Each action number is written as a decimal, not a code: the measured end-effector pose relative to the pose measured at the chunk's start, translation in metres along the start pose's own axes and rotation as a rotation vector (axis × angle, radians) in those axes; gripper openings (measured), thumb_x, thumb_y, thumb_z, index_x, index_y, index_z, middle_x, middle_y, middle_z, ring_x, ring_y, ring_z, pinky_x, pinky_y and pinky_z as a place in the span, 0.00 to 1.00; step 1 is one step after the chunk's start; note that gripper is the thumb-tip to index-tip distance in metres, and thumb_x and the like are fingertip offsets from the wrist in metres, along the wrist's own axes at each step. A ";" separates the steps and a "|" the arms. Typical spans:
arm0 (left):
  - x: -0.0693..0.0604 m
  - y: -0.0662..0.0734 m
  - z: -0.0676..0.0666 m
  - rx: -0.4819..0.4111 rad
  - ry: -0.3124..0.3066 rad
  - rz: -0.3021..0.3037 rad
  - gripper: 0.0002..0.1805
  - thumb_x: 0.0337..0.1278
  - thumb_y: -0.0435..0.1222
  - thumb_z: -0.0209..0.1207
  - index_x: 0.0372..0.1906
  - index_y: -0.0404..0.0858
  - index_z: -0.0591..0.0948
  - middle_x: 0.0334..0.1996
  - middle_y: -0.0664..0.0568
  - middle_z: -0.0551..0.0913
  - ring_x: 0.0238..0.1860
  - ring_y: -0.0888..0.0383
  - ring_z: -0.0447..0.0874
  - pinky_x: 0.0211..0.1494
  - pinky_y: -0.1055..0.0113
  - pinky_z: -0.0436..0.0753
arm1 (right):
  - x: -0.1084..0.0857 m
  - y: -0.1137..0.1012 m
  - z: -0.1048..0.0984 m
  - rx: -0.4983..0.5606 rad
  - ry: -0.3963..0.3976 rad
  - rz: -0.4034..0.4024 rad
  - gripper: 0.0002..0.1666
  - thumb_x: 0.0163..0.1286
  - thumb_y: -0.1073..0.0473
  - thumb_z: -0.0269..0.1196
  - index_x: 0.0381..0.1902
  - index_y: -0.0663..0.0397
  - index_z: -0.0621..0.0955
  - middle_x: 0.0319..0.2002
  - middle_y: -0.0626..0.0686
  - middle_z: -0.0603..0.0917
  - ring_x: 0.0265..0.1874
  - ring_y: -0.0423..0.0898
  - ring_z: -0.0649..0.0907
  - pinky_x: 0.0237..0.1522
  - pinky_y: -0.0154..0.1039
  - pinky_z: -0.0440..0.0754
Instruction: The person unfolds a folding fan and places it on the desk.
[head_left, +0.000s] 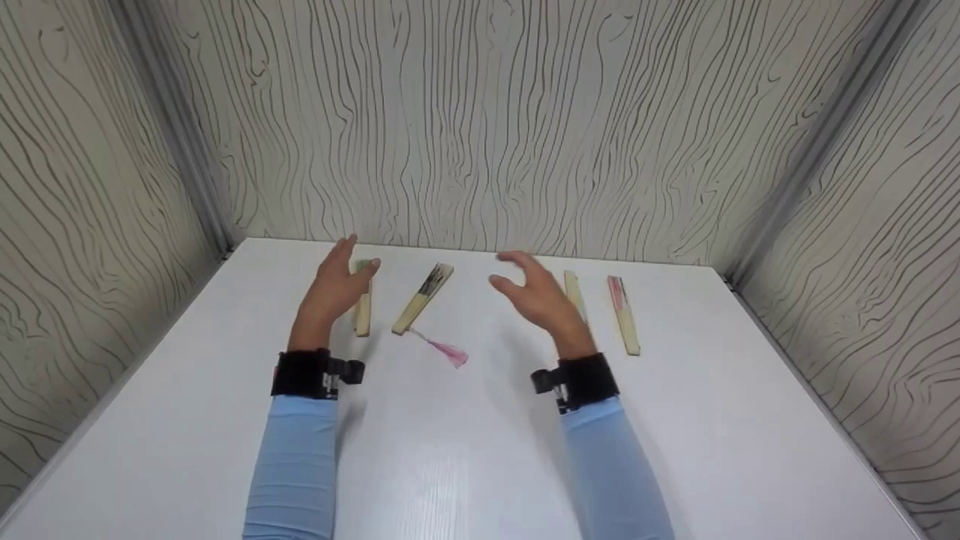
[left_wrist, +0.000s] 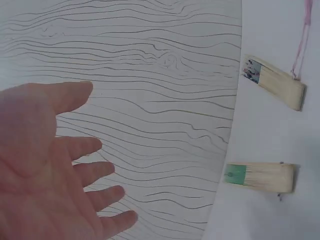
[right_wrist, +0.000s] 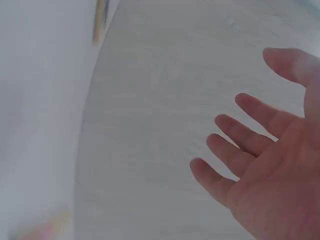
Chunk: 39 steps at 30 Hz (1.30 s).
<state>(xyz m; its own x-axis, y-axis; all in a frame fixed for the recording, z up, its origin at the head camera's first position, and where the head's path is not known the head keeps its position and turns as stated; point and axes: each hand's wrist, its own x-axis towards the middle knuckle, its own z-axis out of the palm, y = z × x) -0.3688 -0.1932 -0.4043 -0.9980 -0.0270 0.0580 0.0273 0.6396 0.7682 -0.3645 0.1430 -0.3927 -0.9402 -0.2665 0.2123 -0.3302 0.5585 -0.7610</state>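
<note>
Plainly, left hand (head_left: 331, 291) and right hand (head_left: 541, 296) have empty fingers spread wide, a green-ended, pale wooden folded fan (head_left: 363, 316) pointing forward below the left fingers.

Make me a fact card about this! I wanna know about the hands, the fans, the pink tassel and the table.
Table: white
Left hand: above the table, holding nothing, partly hiding the green-ended fan in the head view
Right hand: above the table, holding nothing, partly hiding the pale fan in the head view
Fans: four, all folded
Pink tassel: tied to the dark-patterned fan
Farthest right: red-patterned fan
Sleeves: light blue
</note>
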 end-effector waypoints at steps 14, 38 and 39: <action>0.018 -0.033 0.028 -0.403 -0.201 -0.276 0.43 0.86 0.55 0.35 0.90 0.37 0.41 0.91 0.38 0.39 0.92 0.37 0.37 0.94 0.40 0.50 | 0.067 -0.023 0.174 0.851 -0.268 0.450 0.49 0.86 0.35 0.46 0.86 0.68 0.55 0.84 0.76 0.58 0.87 0.66 0.60 0.90 0.56 0.62; 0.014 -0.044 0.024 -0.396 -0.133 -0.389 0.39 0.71 0.48 0.58 0.79 0.29 0.69 0.80 0.36 0.67 0.75 0.40 0.72 0.80 0.51 0.78 | 0.068 -0.036 0.214 0.874 -0.223 0.365 0.35 0.87 0.51 0.53 0.79 0.71 0.65 0.77 0.66 0.75 0.78 0.58 0.77 0.83 0.47 0.74; 0.015 -0.044 0.024 -0.361 -0.118 -0.392 0.37 0.71 0.46 0.59 0.76 0.27 0.71 0.76 0.36 0.72 0.70 0.42 0.76 0.76 0.53 0.80 | 0.067 -0.036 0.214 0.857 -0.215 0.357 0.34 0.87 0.52 0.54 0.78 0.72 0.66 0.74 0.67 0.77 0.75 0.57 0.80 0.80 0.46 0.78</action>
<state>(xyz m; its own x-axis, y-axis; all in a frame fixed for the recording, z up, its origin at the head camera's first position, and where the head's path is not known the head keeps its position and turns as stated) -0.3861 -0.2037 -0.4523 -0.9365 -0.1110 -0.3325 -0.3506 0.2939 0.8892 -0.3981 -0.0632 -0.4828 -0.9098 -0.3778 -0.1719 0.2279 -0.1085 -0.9676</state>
